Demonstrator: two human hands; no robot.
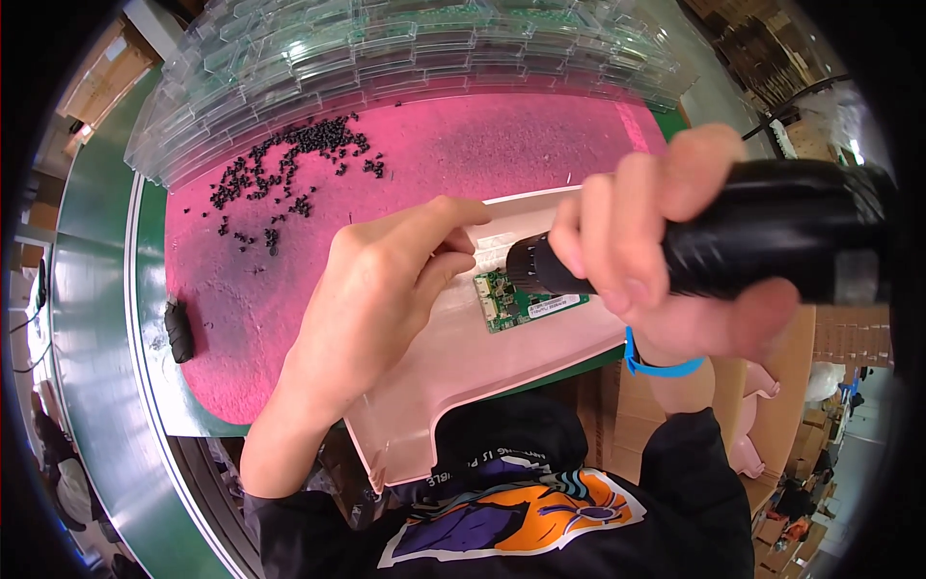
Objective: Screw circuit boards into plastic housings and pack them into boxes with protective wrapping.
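Our right hand (627,232) is gripping the black power screwdriver (772,232), nose over the green circuit board (509,301) on the pale-pink plastic panel (439,386); our left hand (376,285) is sitting just left, grip unclear. We're wanting steady, square pressure!

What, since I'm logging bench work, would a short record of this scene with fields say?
Left hand: by the green circuit board; whether it holds anything is unclear
Right hand: gripping a black handheld tool
Tool front: over the board; contact hidden
Under board: pale pink panel
Work surface: pink mat
Far left on mat: scattered small black pieces
Back: stacked clear plastic trays
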